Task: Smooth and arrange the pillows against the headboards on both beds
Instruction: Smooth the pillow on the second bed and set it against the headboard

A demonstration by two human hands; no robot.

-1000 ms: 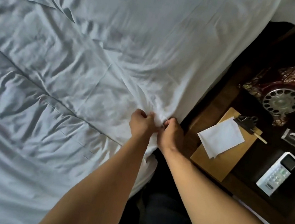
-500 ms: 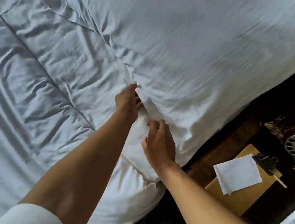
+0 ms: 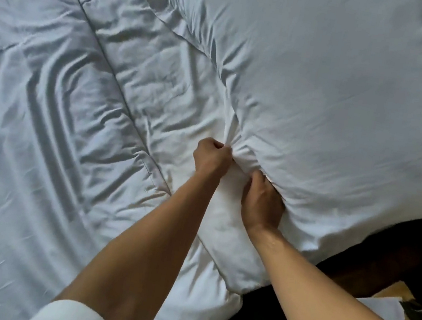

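Note:
A large white pillow [image 3: 327,90] fills the upper right of the view, lying on a bed with a wrinkled white duvet [image 3: 46,104]. My left hand [image 3: 211,157] is a fist that bunches the pillowcase fabric at the pillow's near edge. Just to its right, my right hand [image 3: 263,199] presses against the same edge, its fingertips tucked under the fabric and hidden. Creases fan out into the pillow from where both hands meet. No headboard is in view.
A dark wooden bedside table [image 3: 388,262] sits at the lower right, beside the bed's edge. A brown clipboard with a white paper [image 3: 385,312] lies on it, partly cut off by the frame.
The view has shifted left, hiding the phone and remote. My left hand closed into a fist on the bunched fabric, and my right hand moved up to the pillow's edge and dug in.

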